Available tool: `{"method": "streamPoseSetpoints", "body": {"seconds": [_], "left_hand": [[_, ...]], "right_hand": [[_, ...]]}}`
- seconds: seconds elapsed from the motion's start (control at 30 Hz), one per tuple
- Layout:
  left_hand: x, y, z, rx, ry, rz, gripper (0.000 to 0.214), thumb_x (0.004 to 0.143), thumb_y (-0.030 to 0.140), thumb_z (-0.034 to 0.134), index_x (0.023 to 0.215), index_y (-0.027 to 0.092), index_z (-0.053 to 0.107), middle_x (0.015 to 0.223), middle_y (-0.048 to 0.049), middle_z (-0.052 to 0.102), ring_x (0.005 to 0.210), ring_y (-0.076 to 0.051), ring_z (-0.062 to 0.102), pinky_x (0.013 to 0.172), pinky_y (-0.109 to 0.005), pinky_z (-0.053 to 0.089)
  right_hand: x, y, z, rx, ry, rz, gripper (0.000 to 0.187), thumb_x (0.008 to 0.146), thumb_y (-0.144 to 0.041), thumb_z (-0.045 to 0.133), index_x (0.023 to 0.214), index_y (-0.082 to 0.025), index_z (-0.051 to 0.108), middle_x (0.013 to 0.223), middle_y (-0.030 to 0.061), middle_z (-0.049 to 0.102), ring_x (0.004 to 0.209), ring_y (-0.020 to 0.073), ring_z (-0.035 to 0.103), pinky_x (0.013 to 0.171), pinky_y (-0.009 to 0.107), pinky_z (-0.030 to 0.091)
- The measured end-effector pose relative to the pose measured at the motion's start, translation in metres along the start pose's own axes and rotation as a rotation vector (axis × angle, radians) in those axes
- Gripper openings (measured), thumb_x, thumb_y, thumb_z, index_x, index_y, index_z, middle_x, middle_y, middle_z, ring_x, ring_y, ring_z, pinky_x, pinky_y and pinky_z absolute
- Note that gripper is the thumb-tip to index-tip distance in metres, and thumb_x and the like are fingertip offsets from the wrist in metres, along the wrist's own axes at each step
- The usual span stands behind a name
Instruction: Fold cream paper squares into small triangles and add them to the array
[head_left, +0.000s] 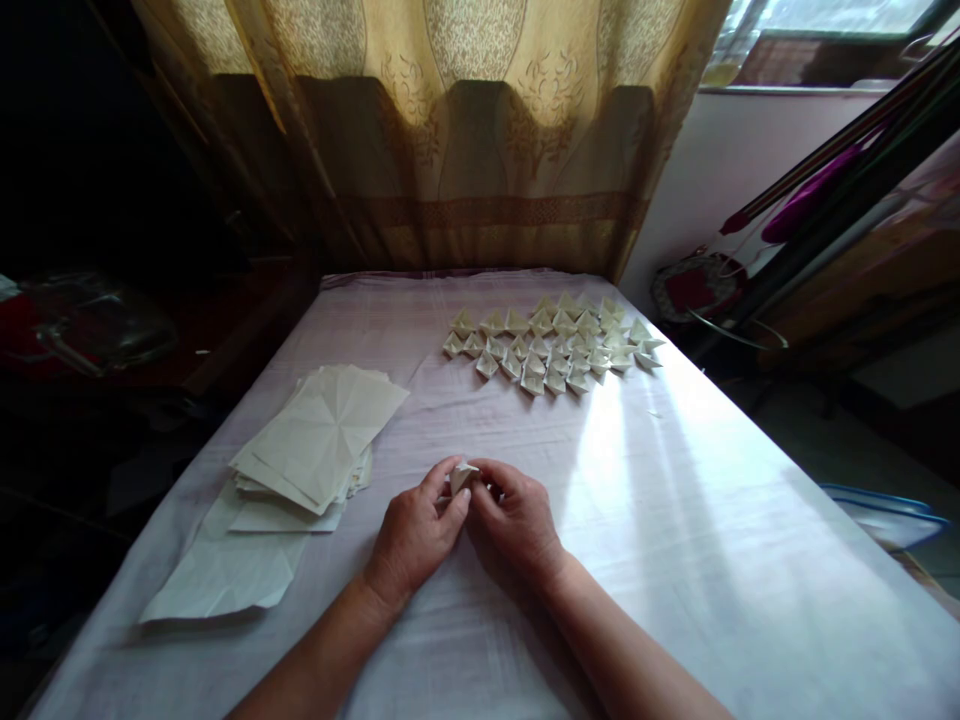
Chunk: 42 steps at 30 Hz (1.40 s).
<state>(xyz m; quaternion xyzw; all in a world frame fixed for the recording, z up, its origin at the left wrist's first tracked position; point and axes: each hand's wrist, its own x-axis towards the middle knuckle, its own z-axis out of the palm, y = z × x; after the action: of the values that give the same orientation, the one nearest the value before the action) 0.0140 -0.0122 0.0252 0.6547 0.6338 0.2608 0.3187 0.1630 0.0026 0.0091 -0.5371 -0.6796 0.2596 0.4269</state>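
Observation:
My left hand (414,532) and my right hand (516,520) meet near the middle of the table, fingers pinched together on a small folded paper piece (462,474) held between them. Left of my hands lies a stack of creased square paper sheets (319,438), fanned out over a larger sheet (225,580). At the far side of the table several finished folded paper pieces (553,343) lie in rows.
A pale cloth (675,520) covers the table. A patterned yellow curtain (450,130) hangs behind it. Rods and a purple object (810,195) lean at the right, with a blue-rimmed item (885,510) below. Dark clutter (90,330) sits to the left.

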Motion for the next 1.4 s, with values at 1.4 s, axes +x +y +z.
{"method": "streamPoseSetpoints", "body": {"seconds": [1.4], "left_hand": [[0.007, -0.011, -0.008, -0.642, -0.236, -0.19, 0.06, 0.079, 0.032, 0.053, 0.136, 0.013, 0.05, 0.055, 0.0051, 0.059, 0.042, -0.009, 0.05, 0.039, -0.015, 0.034]], "right_hand": [[-0.001, 0.018, -0.009, 0.112, -0.105, -0.243, 0.034, 0.087, -0.012, 0.05, 0.109, -0.023, 0.074, 0.086, 0.0038, 0.074, 0.075, 0.0142, 0.07, 0.069, 0.022, 0.054]]}}
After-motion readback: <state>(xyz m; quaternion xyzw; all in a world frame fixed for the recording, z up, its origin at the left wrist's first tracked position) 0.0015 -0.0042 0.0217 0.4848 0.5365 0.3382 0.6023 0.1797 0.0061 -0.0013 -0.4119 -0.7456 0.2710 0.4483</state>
